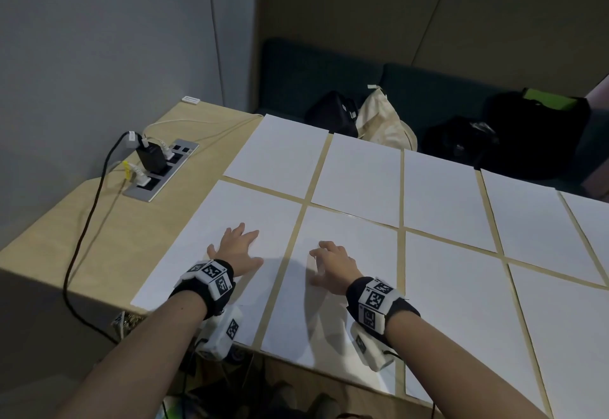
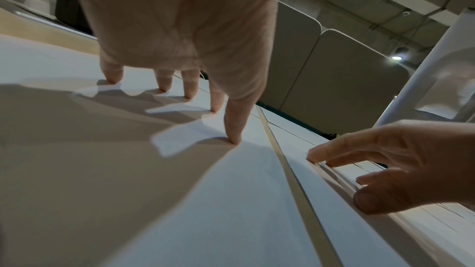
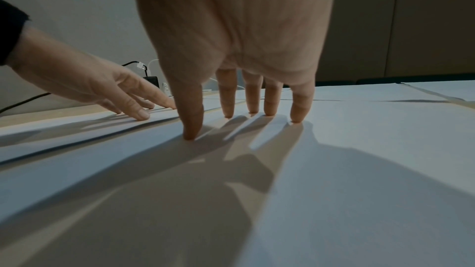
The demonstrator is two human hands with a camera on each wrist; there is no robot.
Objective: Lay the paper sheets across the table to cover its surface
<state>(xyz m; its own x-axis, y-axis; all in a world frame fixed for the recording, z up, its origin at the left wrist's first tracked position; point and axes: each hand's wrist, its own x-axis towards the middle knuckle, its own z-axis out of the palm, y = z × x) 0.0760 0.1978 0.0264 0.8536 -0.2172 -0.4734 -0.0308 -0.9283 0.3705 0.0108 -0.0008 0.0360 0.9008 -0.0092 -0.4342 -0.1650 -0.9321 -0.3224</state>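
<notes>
The near-left white rectangular paper sheet point(image 1: 211, 240) is pressed down by the left hand point(image 1: 238, 250) with fingers spread and straight, nothing gripped, while the sheet just right of it point(image 1: 333, 303) is touched by the fingertips of the right hand point(image 1: 334, 267), fingers bent but closed on nothing. The step in hand is judged to be aligning or flattening these two nearest sheets. Farther from the left hand, more white sheets point(image 1: 359, 174) lie in a grid with thin strips of light wooden table point(image 1: 99, 221) between; toward the grey socket panel point(image 1: 161, 168) the wood is uncovered, so another sheet is probably needed there next.
</notes>
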